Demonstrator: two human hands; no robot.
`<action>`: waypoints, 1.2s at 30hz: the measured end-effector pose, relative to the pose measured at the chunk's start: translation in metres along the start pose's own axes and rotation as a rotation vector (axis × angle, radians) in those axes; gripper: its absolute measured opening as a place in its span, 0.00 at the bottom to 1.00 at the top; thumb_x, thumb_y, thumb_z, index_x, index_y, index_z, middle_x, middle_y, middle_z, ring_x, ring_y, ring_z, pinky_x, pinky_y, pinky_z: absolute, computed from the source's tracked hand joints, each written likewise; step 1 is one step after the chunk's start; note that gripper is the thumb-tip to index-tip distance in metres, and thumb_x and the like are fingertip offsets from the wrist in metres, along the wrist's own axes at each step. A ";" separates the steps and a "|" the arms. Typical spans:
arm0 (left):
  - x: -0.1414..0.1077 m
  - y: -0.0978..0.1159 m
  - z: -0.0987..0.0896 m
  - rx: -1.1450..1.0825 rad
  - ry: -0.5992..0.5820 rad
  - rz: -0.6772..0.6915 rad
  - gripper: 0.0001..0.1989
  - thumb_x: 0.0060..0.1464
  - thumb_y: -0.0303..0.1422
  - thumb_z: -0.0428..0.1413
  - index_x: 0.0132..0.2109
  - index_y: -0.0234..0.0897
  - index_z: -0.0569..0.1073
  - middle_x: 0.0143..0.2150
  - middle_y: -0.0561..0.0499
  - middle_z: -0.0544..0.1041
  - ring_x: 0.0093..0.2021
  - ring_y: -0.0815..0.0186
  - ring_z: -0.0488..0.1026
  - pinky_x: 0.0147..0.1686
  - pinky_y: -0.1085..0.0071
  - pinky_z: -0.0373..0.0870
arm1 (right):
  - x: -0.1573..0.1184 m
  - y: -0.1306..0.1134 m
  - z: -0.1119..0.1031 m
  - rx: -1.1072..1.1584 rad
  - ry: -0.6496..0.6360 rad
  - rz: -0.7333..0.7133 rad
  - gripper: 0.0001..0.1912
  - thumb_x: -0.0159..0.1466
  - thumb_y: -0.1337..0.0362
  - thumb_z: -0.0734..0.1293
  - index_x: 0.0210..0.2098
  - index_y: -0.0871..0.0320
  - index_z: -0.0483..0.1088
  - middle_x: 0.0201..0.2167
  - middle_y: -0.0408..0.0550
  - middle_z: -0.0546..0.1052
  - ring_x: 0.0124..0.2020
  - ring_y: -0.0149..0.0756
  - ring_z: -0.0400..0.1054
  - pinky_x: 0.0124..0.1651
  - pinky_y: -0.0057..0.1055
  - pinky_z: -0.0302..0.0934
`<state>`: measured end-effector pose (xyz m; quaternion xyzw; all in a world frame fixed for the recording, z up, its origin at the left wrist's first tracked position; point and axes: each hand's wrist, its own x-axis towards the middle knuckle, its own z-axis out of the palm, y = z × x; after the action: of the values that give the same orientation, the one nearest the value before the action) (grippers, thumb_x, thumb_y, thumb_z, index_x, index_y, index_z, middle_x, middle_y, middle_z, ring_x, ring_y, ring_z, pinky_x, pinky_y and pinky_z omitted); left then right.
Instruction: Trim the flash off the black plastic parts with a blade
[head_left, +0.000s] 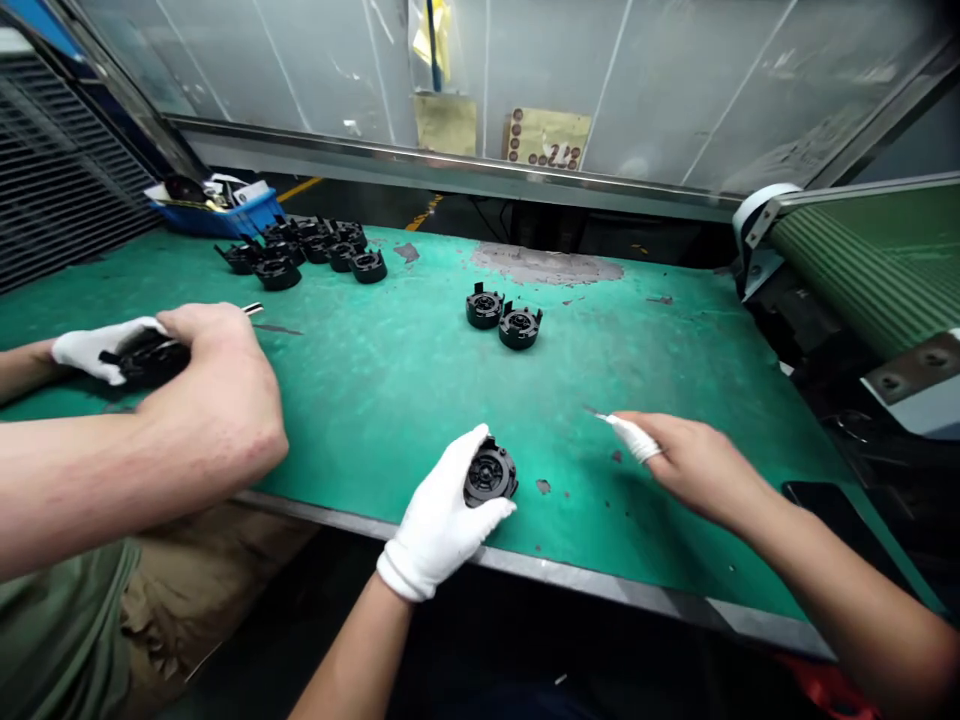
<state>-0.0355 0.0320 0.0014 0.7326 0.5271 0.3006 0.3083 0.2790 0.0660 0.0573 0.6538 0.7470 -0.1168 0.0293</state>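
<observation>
My left hand, in a white knit glove, is closed around a round black plastic part near the table's front edge. The part's ribbed, ring-shaped face points up. To the right, my right hand is closed on a thin blade-like metal tool, whose tip points left, over the table. White wrapping covers a finger of that hand, and the tool's handle is hidden in the grip. Beyond my hands stand two similar black parts side by side, with upright tabs.
At left a co-worker's arm reaches over the green table, a gloved hand holding another black part. Several black parts cluster near a blue bin. A green conveyor belt borders the right; a dark phone-like slab lies beneath my right forearm.
</observation>
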 end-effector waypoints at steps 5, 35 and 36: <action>-0.013 0.015 0.022 -0.037 -0.097 0.040 0.45 0.49 0.35 0.68 0.69 0.45 0.54 0.69 0.44 0.62 0.69 0.54 0.61 0.69 0.51 0.59 | -0.048 -0.038 0.020 0.319 -0.157 -0.310 0.21 0.71 0.63 0.58 0.60 0.46 0.70 0.49 0.44 0.79 0.47 0.37 0.74 0.49 0.32 0.65; -0.017 0.027 0.047 -0.040 0.079 0.009 0.41 0.48 0.49 0.67 0.64 0.43 0.63 0.63 0.42 0.71 0.62 0.50 0.71 0.64 0.51 0.68 | -0.071 -0.045 0.038 0.155 -0.126 -0.231 0.30 0.63 0.72 0.58 0.64 0.52 0.66 0.42 0.48 0.76 0.41 0.42 0.73 0.40 0.36 0.64; -0.017 0.026 0.047 -0.039 0.081 0.009 0.41 0.48 0.49 0.67 0.64 0.43 0.63 0.63 0.42 0.71 0.62 0.50 0.71 0.64 0.51 0.68 | -0.071 -0.046 0.039 0.153 -0.123 -0.228 0.30 0.64 0.72 0.58 0.64 0.52 0.66 0.42 0.48 0.76 0.41 0.42 0.72 0.40 0.36 0.64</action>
<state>0.0114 0.0029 -0.0098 0.7161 0.5298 0.3418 0.2994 0.2397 -0.0167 0.0401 0.5568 0.8021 -0.2158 0.0117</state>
